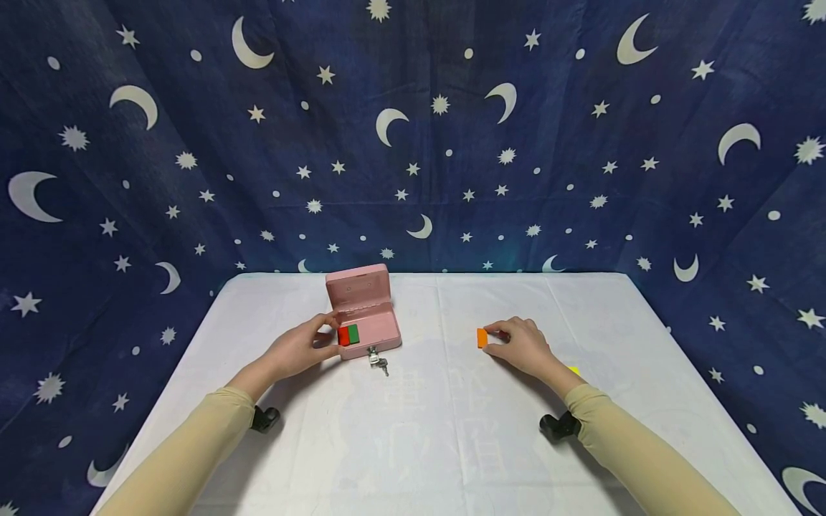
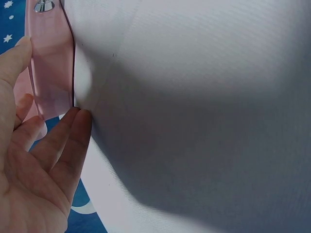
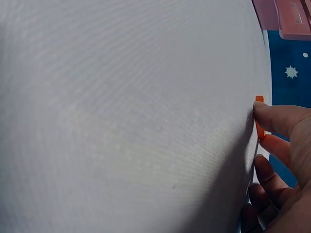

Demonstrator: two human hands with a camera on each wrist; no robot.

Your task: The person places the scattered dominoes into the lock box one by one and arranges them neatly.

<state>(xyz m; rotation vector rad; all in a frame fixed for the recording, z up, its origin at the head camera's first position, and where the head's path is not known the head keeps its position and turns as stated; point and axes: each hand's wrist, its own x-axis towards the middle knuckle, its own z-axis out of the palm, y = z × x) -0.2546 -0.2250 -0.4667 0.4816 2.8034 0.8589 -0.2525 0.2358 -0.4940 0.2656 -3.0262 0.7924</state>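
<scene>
A pink metal box stands with its lid raised, left of the table's middle. Inside, at its left end, a red block and a green block lie side by side. My left hand holds the box's left end, thumb at the front corner and fingers toward the back; the left wrist view shows the outer fingers stretched out by the box's lower edge. Right of the middle, my right hand pinches an orange block between thumb and fingertips, low over the white cloth.
At the box's front hangs a small padlock with keys. A yellow block shows partly behind my right wrist. White cloth covers the table, and a dark blue curtain with moons and stars hangs behind it.
</scene>
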